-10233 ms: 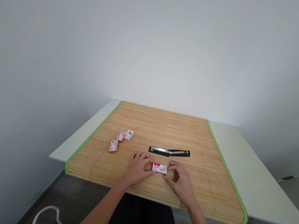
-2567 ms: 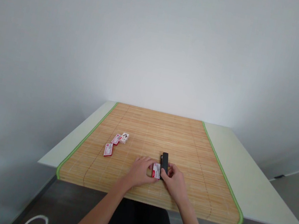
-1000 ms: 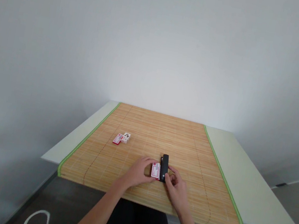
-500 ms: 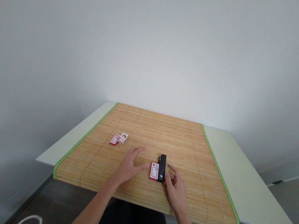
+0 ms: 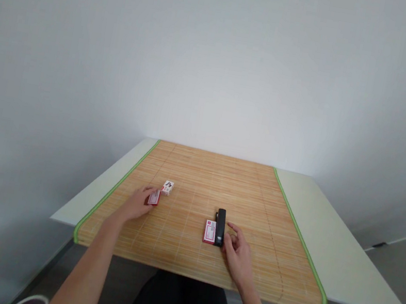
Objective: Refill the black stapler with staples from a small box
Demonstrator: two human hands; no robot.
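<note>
My left hand [image 5: 139,202] has its thumb and fingers around a flat red-and-white box [image 5: 154,197] on the left part of the mat. Just beyond it lies a small white box [image 5: 167,187] with a dark picture on it. A black stapler [image 5: 220,227] rests right of the middle, its long side against another red-and-white box [image 5: 210,232]. Beside the stapler's right edge is my right hand [image 5: 238,255], partly curled with index finger and thumb apart. Nothing shows in it; I cannot tell whether its thumb touches the stapler.
A bamboo mat [image 5: 218,175] with green edging covers the middle of the white table [image 5: 324,220]. Walls stand behind and to the left. A white cable [image 5: 31,299] shows on the floor at lower left.
My left hand has moved left from mid-mat and closed on the flat red-and-white box, which has shifted slightly nearer and turned. My right hand and the stapler stay put.
</note>
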